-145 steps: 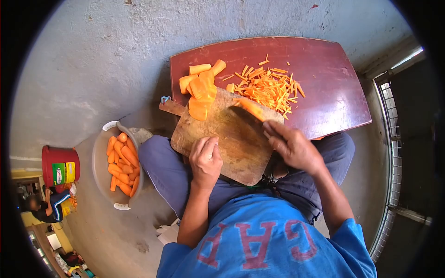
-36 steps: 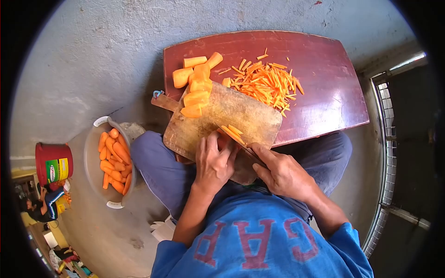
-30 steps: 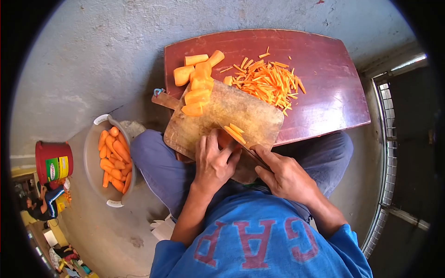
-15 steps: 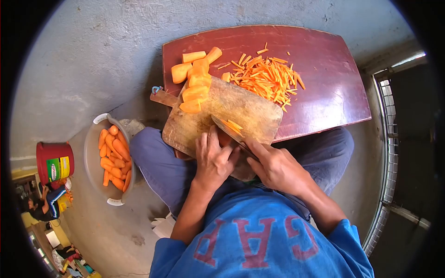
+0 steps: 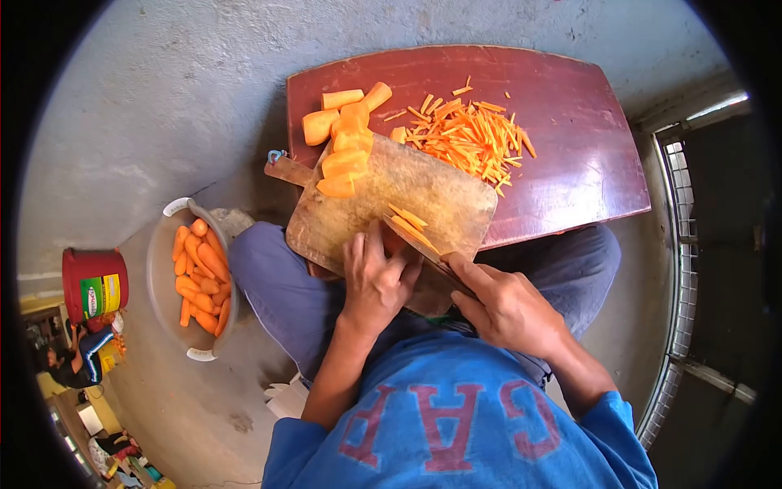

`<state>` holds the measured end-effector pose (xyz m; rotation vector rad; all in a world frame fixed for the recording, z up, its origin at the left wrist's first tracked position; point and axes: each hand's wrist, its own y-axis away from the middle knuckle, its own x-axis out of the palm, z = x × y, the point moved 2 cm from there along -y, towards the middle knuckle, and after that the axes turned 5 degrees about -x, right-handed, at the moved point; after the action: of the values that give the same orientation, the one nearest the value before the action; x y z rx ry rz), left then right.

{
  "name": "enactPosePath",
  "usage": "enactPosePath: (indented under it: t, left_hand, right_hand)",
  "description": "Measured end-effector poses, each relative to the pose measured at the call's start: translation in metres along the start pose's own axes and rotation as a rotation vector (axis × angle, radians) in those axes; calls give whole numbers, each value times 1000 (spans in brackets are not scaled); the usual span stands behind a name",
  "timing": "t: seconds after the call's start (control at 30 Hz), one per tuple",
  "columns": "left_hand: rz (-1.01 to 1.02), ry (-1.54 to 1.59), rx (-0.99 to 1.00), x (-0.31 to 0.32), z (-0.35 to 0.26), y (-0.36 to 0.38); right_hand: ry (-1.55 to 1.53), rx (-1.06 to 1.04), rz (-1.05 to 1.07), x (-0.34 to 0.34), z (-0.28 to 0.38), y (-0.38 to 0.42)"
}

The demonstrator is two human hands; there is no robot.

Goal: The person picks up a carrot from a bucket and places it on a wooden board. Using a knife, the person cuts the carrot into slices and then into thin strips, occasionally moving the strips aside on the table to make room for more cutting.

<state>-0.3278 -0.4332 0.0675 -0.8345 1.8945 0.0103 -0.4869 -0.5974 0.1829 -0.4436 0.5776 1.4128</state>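
Observation:
A wooden cutting board [image 5: 423, 183] lies tilted across my lap and the table edge. My right hand [image 5: 509, 303] grips a knife [image 5: 417, 241], its blade angled over the board. Close to the blade, the bent fingers of my left hand [image 5: 375, 273] press down on a carrot slice, mostly hidden under them. Thin carrot strips [image 5: 407, 218] lie just beyond the blade. Overlapping carrot slices [image 5: 344, 163] rest at the board's left edge, and thicker carrot chunks [image 5: 320, 126] sit on the table behind them. A heap of carrot strips [image 5: 472, 134] is piled beyond the board.
The red table [image 5: 570, 155] stands against a wall. On the floor at left, a grey tub [image 5: 153, 269] holds several whole carrots [image 5: 204, 269]. A red bucket [image 5: 73, 281] stands farther left, with a person [image 5: 81, 363] near it. A barred opening [image 5: 684, 220] is at right.
The knife and my right hand have moved down and to the right, toward my body. More of the cut strips beside the blade now shows. My left hand has barely moved.

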Motion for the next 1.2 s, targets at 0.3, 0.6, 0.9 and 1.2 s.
enactPosePath:
  t: [0.3,0.6,0.9,1.2]
  left_hand:
    - [11,-12,-24,3,2,2]
    - [11,4,-3,2,1,0]
    - [24,-6,-14,2,-2,2]
    - [10,0,-19,2,-2,0]
  right_hand:
    - [14,-35,15,16,-16,-22]
    - [-13,-56,-30,15,-24,-9]
    - [12,-48,0,21,-27,-16]
    - [-38,-72,-27,17,-30,-20]
